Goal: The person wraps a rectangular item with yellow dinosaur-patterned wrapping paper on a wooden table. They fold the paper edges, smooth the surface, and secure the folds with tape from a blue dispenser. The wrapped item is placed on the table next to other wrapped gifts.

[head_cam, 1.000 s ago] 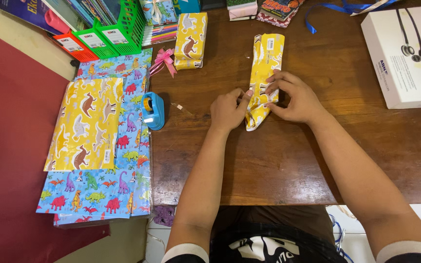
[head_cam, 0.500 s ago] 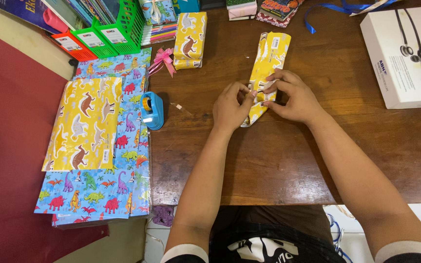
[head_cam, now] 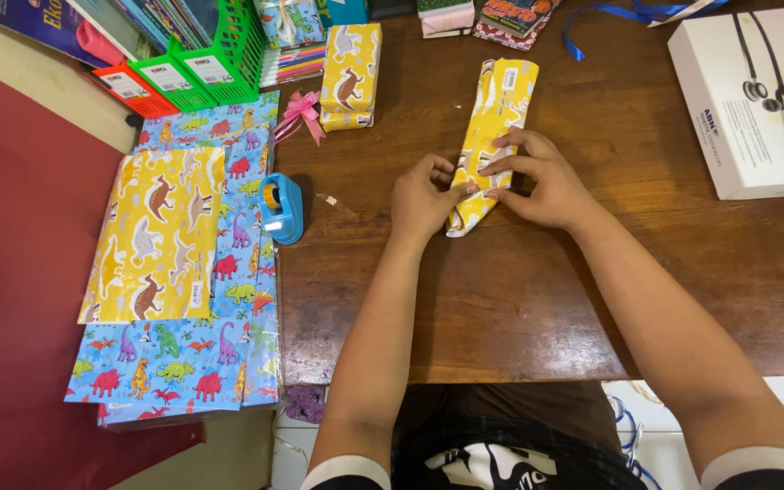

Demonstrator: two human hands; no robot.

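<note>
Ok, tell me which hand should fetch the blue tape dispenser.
Left. The left hand lies on the dispenser's side of the yellow parcel, nearer the blue tape dispenser; the right hand would probably have to cross over it.

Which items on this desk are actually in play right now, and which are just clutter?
In play:
- left hand and right hand, both pressing the yellow wrapped parcel

Lying about:
- blue tape dispenser
- pink bow
- second wrapped parcel
- wrapping paper sheets
- white box
- green file rack
</note>
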